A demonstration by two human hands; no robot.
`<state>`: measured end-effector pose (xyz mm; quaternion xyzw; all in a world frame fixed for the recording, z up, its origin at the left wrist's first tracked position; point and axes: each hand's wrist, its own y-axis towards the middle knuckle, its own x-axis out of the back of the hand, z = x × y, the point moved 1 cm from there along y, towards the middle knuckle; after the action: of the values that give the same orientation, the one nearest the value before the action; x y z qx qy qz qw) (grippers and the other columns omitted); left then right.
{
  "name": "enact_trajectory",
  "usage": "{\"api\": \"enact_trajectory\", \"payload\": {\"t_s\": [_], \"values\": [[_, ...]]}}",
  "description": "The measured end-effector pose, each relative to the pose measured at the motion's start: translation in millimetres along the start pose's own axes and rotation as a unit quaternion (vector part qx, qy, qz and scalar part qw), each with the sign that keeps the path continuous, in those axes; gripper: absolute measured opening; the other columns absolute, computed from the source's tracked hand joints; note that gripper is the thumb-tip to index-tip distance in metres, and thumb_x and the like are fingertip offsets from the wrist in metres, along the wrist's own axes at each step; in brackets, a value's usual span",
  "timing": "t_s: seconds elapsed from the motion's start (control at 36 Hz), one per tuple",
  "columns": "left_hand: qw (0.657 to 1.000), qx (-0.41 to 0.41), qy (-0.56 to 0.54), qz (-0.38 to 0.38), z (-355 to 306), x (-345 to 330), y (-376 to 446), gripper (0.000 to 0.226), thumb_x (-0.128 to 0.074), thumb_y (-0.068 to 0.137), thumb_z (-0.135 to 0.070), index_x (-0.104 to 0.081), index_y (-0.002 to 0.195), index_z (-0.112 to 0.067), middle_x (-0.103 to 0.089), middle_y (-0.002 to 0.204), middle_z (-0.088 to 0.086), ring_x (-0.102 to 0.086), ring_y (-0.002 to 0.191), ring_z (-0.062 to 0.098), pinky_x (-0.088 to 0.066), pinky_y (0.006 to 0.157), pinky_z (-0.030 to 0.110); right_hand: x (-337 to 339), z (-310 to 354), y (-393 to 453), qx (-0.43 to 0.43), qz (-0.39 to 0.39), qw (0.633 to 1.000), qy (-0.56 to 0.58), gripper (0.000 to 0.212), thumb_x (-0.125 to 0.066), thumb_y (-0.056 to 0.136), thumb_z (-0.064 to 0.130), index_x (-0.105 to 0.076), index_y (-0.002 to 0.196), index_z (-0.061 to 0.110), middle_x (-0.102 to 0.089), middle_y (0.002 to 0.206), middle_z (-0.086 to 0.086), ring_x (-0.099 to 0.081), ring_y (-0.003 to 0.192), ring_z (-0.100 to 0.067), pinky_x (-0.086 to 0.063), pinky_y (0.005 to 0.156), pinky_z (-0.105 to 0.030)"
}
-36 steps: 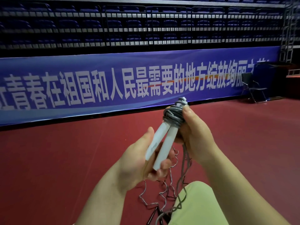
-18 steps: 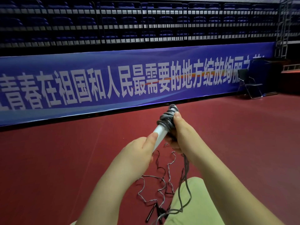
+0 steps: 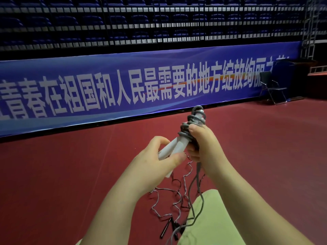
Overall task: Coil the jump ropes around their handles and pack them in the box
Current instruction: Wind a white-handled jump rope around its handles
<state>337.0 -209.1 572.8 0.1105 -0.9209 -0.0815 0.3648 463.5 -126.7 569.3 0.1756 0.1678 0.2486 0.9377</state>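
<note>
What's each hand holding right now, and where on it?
Left hand grips the lower ends of the two pale grey jump-rope handles. Right hand holds the grey rope coil wound around their upper part.

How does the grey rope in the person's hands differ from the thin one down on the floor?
The grey jump rope is thick, partly coiled round pale handles, held up by both hands. The thin rope is kinked, lies loose on the red floor, with dark handles. Both are unpacked.
</note>
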Motion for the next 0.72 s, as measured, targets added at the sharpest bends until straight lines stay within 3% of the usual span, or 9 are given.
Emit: {"api": "enact_trajectory", "payload": {"t_s": [0.17,0.28,0.33,0.42,0.44,0.5,0.53,0.58,0.72], "values": [[0.965,-0.035,-0.156,0.207,2,-6,2,0.070,-0.067,0.056,-0.073,-0.063,0.107,-0.025,-0.070,0.095,-0.013,-0.065,0.092,0.008,-0.052,0.090,0.038,4,-9,-4,0.049,0.091,0.991,0.090,0.078,-0.070,0.046,0.046,-0.055,0.109,0.002,-0.063,0.072,0.007,-0.057,0.058,-0.003,-0.045,0.051,-0.016],[0.845,-0.024,-0.390,0.365,5,-18,-1,0.081,-0.061,0.068,-0.077,-0.064,0.115,-0.011,-0.071,0.098,0.013,-0.068,0.086,0.024,-0.056,0.075,0.035,-1,-11,-1,0.040,0.126,0.969,0.209,0.097,-0.087,0.043,0.048,-0.050,0.117,-0.003,-0.064,0.072,0.002,-0.061,0.060,-0.007,-0.050,0.056,-0.020],[0.769,-0.028,-0.483,0.418,5,-26,-2,0.079,-0.051,0.078,-0.074,-0.063,0.117,-0.006,-0.071,0.100,0.014,-0.069,0.087,0.024,-0.056,0.076,0.037,-4,-5,-1,0.040,0.122,0.962,0.240,0.088,-0.089,0.045,0.038,-0.053,0.114,-0.003,-0.065,0.071,0.000,-0.063,0.059,-0.008,-0.052,0.055,-0.021],[0.716,-0.008,-0.548,0.433,7,-32,0,0.084,-0.045,0.081,-0.075,-0.061,0.116,0.000,-0.070,0.092,0.012,-0.069,0.079,0.024,-0.055,0.069,0.034,-3,-3,-3,0.042,0.076,0.978,0.192,0.019,-0.074,0.062,0.006,-0.071,0.081,0.003,-0.066,0.058,-0.004,-0.065,0.048,-0.009,-0.052,0.045,-0.020],[0.712,0.004,-0.557,0.428,8,-33,1,0.085,-0.042,0.081,-0.076,-0.063,0.113,-0.001,-0.069,0.085,0.011,-0.067,0.072,0.023,-0.054,0.064,0.030,-2,-2,-4,0.037,0.055,0.981,0.183,0.015,-0.057,0.084,0.002,-0.071,0.078,0.005,-0.066,0.056,-0.002,-0.064,0.046,-0.006,-0.051,0.044,-0.018],[0.724,0.032,-0.560,0.402,11,-30,3,0.085,-0.035,0.077,-0.077,-0.067,0.102,-0.003,-0.063,0.070,0.008,-0.062,0.059,0.021,-0.048,0.053,0.023,-2,-5,-1,0.020,0.088,0.967,0.237,0.024,-0.058,0.087,0.017,-0.057,0.102,-0.001,-0.064,0.063,0.001,-0.061,0.046,-0.004,-0.050,0.046,-0.015],[0.731,0.040,-0.559,0.390,12,-29,3,0.083,-0.033,0.075,-0.076,-0.069,0.097,-0.004,-0.060,0.066,0.006,-0.059,0.055,0.019,-0.044,0.049,0.021,-5,-4,-1,0.019,0.096,0.965,0.244,0.058,-0.081,0.065,0.022,-0.050,0.110,0.001,-0.061,0.070,-0.002,-0.060,0.050,-0.005,-0.051,0.050,-0.016],[0.738,0.048,-0.558,0.376,11,-27,4,0.078,-0.034,0.075,-0.074,-0.069,0.092,-0.006,-0.056,0.063,0.005,-0.057,0.052,0.018,-0.037,0.044,0.018,-5,-9,3,0.020,0.114,0.964,0.238,0.078,-0.089,0.049,0.036,-0.050,0.110,0.007,-0.057,0.078,-0.001,-0.057,0.060,-0.006,-0.051,0.061,-0.017],[0.768,0.072,-0.546,0.326,8,-27,4,0.070,-0.033,0.081,-0.073,-0.067,0.077,-0.012,-0.052,0.060,0.003,-0.053,0.047,0.016,-0.029,0.040,0.018,1,-20,5,0.036,0.097,0.988,0.111,0.035,-0.041,0.087,0.037,-0.051,0.110,0.013,-0.054,0.066,0.004,-0.043,0.036,-0.003,-0.038,0.040,-0.015]]}}
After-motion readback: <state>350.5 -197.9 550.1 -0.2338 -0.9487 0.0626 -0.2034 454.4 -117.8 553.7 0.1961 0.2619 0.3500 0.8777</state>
